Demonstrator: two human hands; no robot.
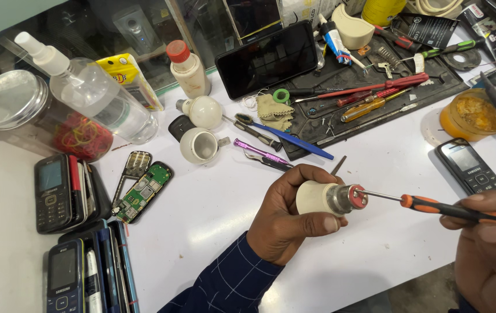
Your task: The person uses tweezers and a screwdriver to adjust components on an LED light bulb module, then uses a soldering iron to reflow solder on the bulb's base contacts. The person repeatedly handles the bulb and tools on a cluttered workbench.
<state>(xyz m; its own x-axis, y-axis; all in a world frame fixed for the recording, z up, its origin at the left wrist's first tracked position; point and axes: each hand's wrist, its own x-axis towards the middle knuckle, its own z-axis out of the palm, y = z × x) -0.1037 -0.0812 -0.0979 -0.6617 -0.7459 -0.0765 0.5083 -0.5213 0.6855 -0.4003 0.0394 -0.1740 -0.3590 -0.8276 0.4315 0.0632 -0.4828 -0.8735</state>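
We see the left hand (pixel 285 217) w/ fingers (pixel 294 177) wrapped round the white body of an LED bulb base (pixel 329 198), held over the worktop (pixel 375 174), metal screw cap pointing right. The right hand (pixel 488 243) has its fingers pinched on the orange-black handle of a screwdriver (pixel 433 206); the thin shaft runs left and the tip sits at the red end of the cap, touching it as far as we can tell.

Around it: just above the left hand lie tweezers (pixel 265 160) and a purple pen-like tool (pixel 259 150), plus a blue toothbrush (pixel 285 138). Further left, an opened bulb shell (pixel 198 145) and a whole white bulb (pixel 201 110). A green phone circuit board (pixel 143 191) lies near a stack of keypad phones (pixel 57 191); more phones (pixel 65 278) at bottom left. A clear spray bottle (pixel 94 93) and a jar of rubber bands (pixel 39 119) stand at the back left. A black smartphone (pixel 266 58) leans at the back, next to a black mat (pixel 375 93) carrying several screwdrivers. To the right, a keypad phone (pixel 471 165) and an orange tub (pixel 471 116). Nothing lies btwn the hands and us.
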